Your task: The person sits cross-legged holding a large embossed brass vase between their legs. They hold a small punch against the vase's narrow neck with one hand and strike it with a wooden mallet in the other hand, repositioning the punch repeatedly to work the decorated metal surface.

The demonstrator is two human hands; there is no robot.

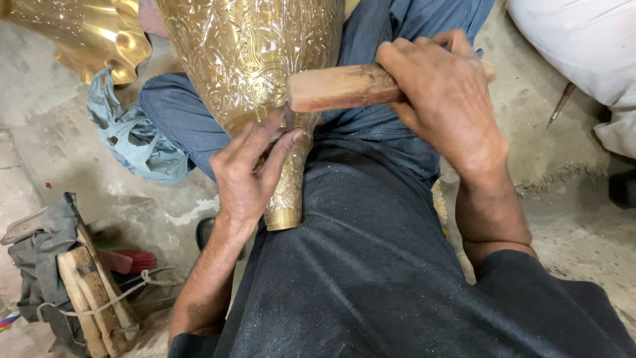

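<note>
Right hand [442, 99] clenched round wooden mallet [341, 87]; left hand [250, 169] on brass vase [255, 63].

No packages, labels, signs or screens in view, from twelve o'clock round to six, nothing printed, nothing boxed, nothing lit.

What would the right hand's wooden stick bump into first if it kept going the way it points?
The right hand grips a wooden stick pointing left at the brass vase. Its end already seems to meet the vase's neck, just above the left hand, though the depth is hard to judge.
</note>
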